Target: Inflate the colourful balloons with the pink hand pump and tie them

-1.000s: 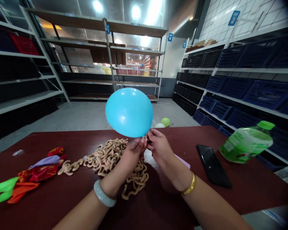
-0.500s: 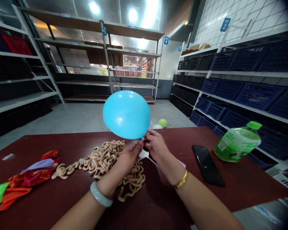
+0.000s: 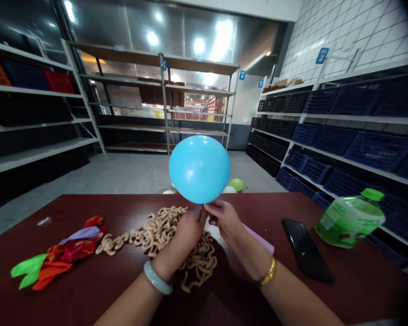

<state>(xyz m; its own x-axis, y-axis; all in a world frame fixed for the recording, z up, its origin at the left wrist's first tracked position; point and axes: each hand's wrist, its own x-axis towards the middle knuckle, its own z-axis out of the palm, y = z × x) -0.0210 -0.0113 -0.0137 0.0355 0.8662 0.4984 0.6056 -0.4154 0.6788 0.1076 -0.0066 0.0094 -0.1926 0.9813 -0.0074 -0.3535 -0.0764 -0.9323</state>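
Observation:
A blown-up blue balloon (image 3: 200, 170) is held above the dark red table (image 3: 122, 299), its neck end down. My left hand (image 3: 190, 228), wearing a pale bangle at the wrist, pinches the neck from the left. From the right, my right hand (image 3: 226, 219) grips the same neck between thumb and fingers; a gold bracelet is on that wrist. The neck itself is mostly hidden by the fingers. Under and beside my left hand spreads a heap of curled tan pieces (image 3: 163, 226). Behind my right forearm lies a lilac tube-like thing (image 3: 260, 239), partly covered.
Limp balloons (image 3: 68, 246) in several colours lie at the left. A black phone (image 3: 306, 249) and a green-capped bottle (image 3: 350, 219) are on the right. A light green balloon (image 3: 236, 184) rests on the floor beyond the table. Shelves with blue crates (image 3: 374, 151) line the right.
The view has shifted up and to the left, so the table shows lower and further right. Both hands stay at the blue balloon's neck, and their fingers have moved slightly.

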